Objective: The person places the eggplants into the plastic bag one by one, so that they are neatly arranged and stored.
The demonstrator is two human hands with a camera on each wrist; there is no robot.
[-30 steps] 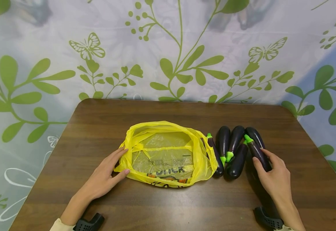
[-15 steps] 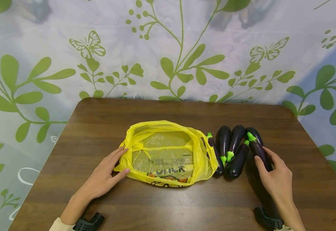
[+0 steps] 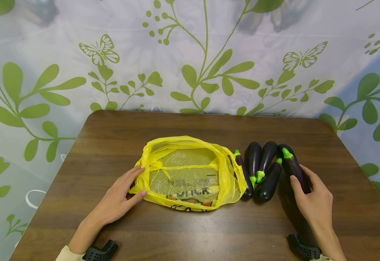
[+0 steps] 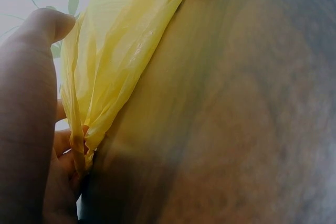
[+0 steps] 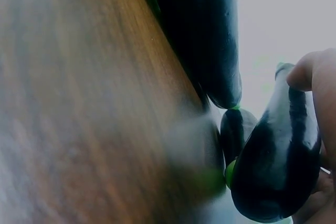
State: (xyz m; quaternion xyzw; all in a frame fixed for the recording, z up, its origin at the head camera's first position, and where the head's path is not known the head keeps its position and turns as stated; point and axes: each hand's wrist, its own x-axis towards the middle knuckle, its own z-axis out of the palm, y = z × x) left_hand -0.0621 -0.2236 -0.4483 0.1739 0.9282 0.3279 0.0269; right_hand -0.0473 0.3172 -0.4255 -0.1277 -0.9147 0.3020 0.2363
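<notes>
A yellow plastic bag (image 3: 183, 192) lies on the table with its mouth held wide toward the head camera. My left hand (image 3: 118, 201) holds its left side, thumb at the near rim, and the other fingers on the folded plastic (image 4: 113, 72). On the right, my right hand (image 3: 314, 203) grips an eggplant (image 3: 296, 172) between thumb and fingers, its green stem pointing away. In the right wrist view this held eggplant (image 5: 278, 156) is tilted, apart from the table. Several other eggplants (image 3: 268, 185) lie together between the bag and my right hand.
The brown wooden table (image 3: 190, 239) has rounded far corners. Behind it hangs a wall covering (image 3: 190, 54) with green leaves and butterflies. One eggplant (image 3: 246, 181) lies close against the bag's right side. Black straps (image 3: 102, 250) circle both wrists.
My right hand has shifted slightly right with the eggplant, whose stem end has moved right over the eggplant behind it. The left hand and the bag stay where they were.
</notes>
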